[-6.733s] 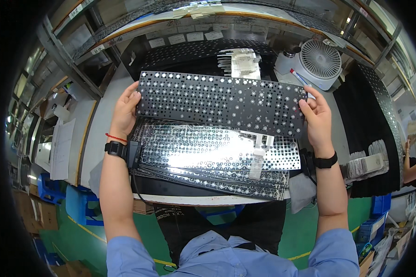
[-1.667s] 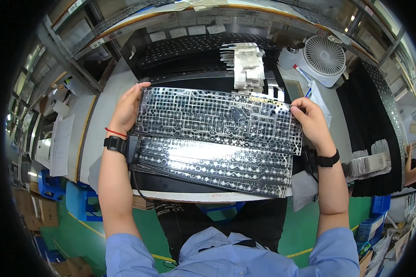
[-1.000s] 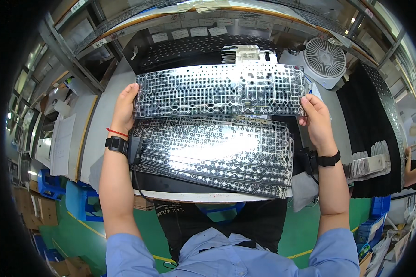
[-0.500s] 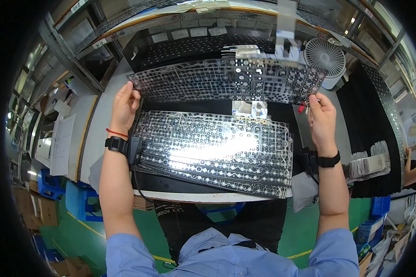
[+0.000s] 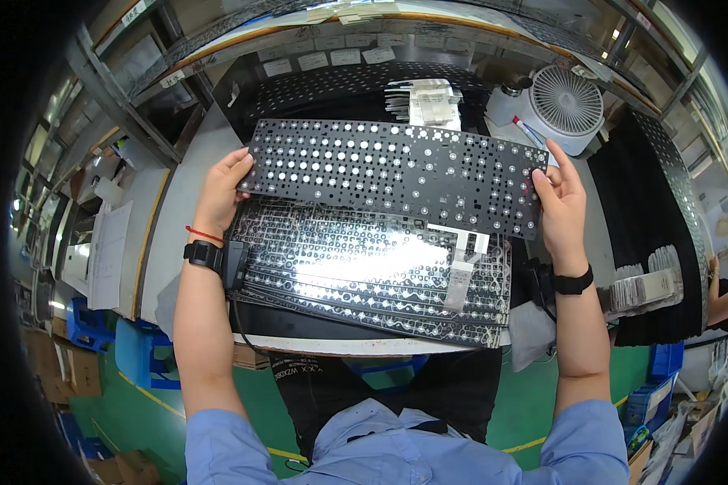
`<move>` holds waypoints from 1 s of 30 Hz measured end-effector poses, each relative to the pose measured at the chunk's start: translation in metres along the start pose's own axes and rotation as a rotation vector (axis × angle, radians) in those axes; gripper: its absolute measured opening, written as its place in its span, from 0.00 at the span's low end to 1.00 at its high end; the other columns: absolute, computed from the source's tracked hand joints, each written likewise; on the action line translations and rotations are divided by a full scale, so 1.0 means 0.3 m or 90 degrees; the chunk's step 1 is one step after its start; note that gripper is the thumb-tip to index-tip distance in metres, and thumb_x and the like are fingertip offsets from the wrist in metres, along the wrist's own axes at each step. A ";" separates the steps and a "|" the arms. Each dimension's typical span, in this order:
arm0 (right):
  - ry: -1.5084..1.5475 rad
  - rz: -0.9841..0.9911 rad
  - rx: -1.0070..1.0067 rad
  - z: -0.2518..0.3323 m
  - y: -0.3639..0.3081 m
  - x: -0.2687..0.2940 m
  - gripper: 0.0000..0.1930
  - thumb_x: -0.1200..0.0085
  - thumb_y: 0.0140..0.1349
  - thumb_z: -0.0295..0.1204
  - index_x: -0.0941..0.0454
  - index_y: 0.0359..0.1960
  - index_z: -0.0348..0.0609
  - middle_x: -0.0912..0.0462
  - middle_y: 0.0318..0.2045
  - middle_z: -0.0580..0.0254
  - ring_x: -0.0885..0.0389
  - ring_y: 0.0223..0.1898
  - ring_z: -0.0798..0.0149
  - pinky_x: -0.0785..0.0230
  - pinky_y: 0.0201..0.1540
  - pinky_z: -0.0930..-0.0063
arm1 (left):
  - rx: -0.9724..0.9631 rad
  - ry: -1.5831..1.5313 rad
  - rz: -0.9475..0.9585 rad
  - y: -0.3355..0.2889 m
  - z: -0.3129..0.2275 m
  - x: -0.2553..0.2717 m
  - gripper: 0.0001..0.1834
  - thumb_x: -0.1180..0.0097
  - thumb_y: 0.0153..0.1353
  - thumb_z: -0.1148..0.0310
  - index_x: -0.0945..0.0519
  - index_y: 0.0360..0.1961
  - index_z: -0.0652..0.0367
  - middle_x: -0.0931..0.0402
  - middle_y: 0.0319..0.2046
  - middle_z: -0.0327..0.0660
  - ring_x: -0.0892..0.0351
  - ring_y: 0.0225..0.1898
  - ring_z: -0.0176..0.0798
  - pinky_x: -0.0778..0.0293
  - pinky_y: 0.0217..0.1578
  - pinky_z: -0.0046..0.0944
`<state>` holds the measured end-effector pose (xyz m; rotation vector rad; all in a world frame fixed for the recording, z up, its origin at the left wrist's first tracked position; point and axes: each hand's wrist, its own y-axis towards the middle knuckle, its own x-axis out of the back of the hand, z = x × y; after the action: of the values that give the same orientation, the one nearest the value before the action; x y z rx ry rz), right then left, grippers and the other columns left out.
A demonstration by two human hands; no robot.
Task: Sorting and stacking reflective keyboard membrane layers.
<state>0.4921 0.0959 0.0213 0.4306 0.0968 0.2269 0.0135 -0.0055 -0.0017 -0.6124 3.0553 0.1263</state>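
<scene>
Between my hands, above the table, is a long black keyboard membrane sheet [image 5: 332,162] with rows of pale round dots and small holes. My left hand [image 5: 228,179] pinches its left end, thumb on top. At the right end my right hand [image 5: 560,194] grips the edge with the thumb on top and the index finger stretched up. A whitish flexible tail [image 5: 463,263] hangs from the sheet's near edge over a stack of shiny keyboard membrane sheets [image 5: 364,279]. Glare hides part of the stack, and the held sheet covers its far edge.
Behind the held sheet lies a bundle of pale strips [image 5: 430,103]. A white fan [image 5: 569,101] and a red-and-blue pen [image 5: 530,129] are at the back right. More black sheets [image 5: 643,218] are piled on the right, with pale bundled strips [image 5: 651,284] beside them.
The sheet has turned over from its shiny circuit-traced face to the black dotted face and come lower and nearer. Its tail has swung from above the sheet to below it.
</scene>
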 end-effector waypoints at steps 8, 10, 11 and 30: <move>-0.017 -0.007 -0.007 0.007 -0.005 0.026 0.24 0.53 0.70 0.26 0.40 0.66 0.33 0.20 0.38 0.62 0.24 0.27 0.78 0.31 0.30 0.87 | -0.008 -0.129 0.001 0.018 0.005 0.018 0.10 0.49 0.69 0.66 0.24 0.47 0.59 0.25 0.32 0.27 0.39 0.20 0.15 0.42 0.17 0.15; -0.009 -0.004 -0.010 0.013 0.002 0.007 0.24 0.54 0.70 0.28 0.40 0.66 0.34 0.21 0.38 0.62 0.25 0.24 0.78 0.32 0.26 0.87 | -0.026 -0.205 0.045 0.040 0.049 0.129 0.13 0.51 0.70 0.67 0.27 0.52 0.61 0.24 0.38 0.34 0.30 0.28 0.20 0.33 0.24 0.17; -0.013 -0.008 -0.013 0.015 0.001 0.009 0.25 0.54 0.71 0.30 0.40 0.66 0.34 0.21 0.38 0.62 0.26 0.23 0.77 0.33 0.24 0.87 | -0.031 -0.248 0.074 0.040 0.035 0.115 0.15 0.51 0.70 0.67 0.28 0.54 0.63 0.23 0.41 0.37 0.25 0.32 0.22 0.28 0.28 0.18; -0.286 0.356 -0.193 0.002 -0.020 0.014 0.09 0.41 0.59 0.23 0.21 0.41 0.35 0.22 0.29 0.72 0.29 0.28 0.80 0.35 0.32 0.84 | 0.000 -0.118 0.012 0.017 0.008 0.048 0.22 0.54 0.71 0.63 0.33 0.61 0.63 0.24 0.50 0.45 0.22 0.46 0.35 0.24 0.45 0.30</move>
<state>0.4973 0.0912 0.0191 0.1892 -0.5001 0.6780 -0.0018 -0.0061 -0.0042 -0.5386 2.8823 0.1735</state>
